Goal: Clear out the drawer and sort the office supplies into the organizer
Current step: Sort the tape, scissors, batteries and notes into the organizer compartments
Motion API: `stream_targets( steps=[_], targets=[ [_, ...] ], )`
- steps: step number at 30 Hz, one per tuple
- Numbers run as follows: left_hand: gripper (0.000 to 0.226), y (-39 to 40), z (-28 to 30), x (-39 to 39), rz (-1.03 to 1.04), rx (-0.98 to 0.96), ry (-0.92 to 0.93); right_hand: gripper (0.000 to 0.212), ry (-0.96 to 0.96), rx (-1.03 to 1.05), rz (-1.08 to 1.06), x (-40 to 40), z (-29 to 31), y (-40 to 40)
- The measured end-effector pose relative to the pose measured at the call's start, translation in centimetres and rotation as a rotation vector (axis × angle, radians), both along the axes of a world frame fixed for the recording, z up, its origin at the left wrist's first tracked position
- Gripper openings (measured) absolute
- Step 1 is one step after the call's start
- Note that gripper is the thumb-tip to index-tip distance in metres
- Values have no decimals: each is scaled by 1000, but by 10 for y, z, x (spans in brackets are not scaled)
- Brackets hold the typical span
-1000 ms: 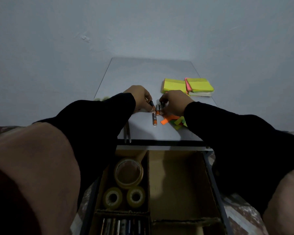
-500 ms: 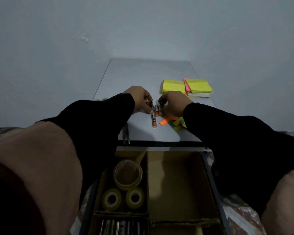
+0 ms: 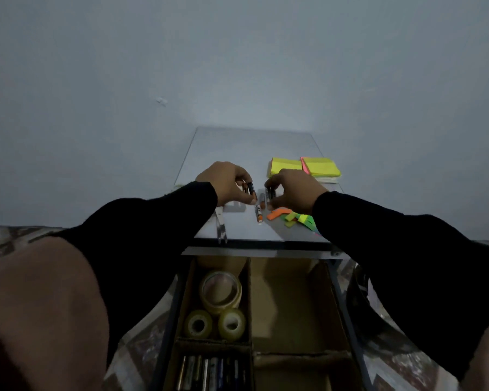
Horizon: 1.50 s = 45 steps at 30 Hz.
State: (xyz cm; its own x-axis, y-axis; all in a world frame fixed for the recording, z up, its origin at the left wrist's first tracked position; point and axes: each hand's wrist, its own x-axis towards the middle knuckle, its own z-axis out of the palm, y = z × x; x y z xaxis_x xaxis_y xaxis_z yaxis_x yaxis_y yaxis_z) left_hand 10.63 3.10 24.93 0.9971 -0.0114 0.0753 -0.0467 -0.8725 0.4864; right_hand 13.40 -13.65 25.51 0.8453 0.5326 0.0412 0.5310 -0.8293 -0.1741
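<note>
Small black-and-orange cylindrical batteries (image 3: 259,213) being gathered at mid-tabletop, seemingly for one trip down to the organizer. Left hand (image 3: 226,183) curled round a couple of them (image 3: 250,190), held upright off the surface, orange ends down. Right hand (image 3: 292,190) pinching another dark battery (image 3: 270,193) between thumb and fingers, just beside the left. Two more left lying flat on the pale grey tabletop (image 3: 246,145) between and just below the hands, not yet picked up. Loose neon orange, yellow and green paper tabs (image 3: 290,217) scattered just right of those, partly under the right sleeve. Thin metal tweezers-like tool (image 3: 220,224) lying near the front edge under the left wrist; exact kind too small to tell. Two yellow-green sticky-note pads (image 3: 305,166) near the far right edge, one with a pink sheet showing. Below the table, brown cardboard divided organizer (image 3: 294,300) sitting in the open drawer: three clear tape rolls (image 3: 219,303) in the upper left compartment, pens (image 3: 209,372) in the lower left, the large right compartment bare, probably awaiting batteries or notes.
</note>
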Motion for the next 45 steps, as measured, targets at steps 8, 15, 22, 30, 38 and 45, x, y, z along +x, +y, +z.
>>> stream_targets(
  steps=[8,15,22,30,38,45],
  targets=[
    [50,-14,-7,-107,-60,32,-17,51,36,-64,71,-94,1,-22],
    [51,-28,-46,-184,-80,45,89,54,74,-110,92,-166,-42,-38],
    [50,-32,-118,-225,-132,145,218,53,174,-152,134,-204,-85,-40],
    [54,-36,-173,-224,-139,244,351,50,185,-128,155,-206,-110,-36],
    [47,-48,-196,-207,-131,317,332,52,231,-76,116,-191,-122,-45],
    [42,-51,-195,-207,-132,384,298,52,258,-44,97,-186,-125,-40]
  ],
)
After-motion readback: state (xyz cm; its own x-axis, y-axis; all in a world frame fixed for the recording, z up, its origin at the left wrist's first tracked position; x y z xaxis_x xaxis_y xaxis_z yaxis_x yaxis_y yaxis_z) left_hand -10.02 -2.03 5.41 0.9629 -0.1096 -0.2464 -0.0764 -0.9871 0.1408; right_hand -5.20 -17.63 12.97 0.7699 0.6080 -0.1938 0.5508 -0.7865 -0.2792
